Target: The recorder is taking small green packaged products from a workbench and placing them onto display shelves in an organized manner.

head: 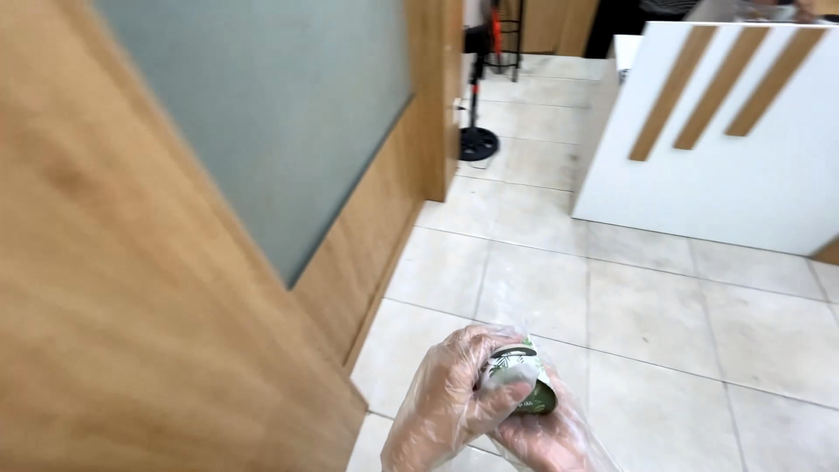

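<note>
Gloved left hand (pixel 450 398) and right hand (pixel 546 437) (2 together) clasp green-white cup (pixel 517 378).

Light: bright, even daylight, soft shadows only
Glare: pale sheen on floor tiles (pixel 612 297)
Blur: wooden door (pixel 131 288) at left smeared; hands slightly soft

The small cup (pixel 517 385) sits low in the view, clasped between the left hand (pixel 450 402) on its left and the right hand (pixel 546 441) just below it — both touching it. Left of the cup stands the door (pixel 175 262). Beyond the cup, up and to the right, stands the counter (pixel 734 166); farther back — straight beyond the cup — a stand base (pixel 478 142) rests on the floor (pixel 647 315).
</note>
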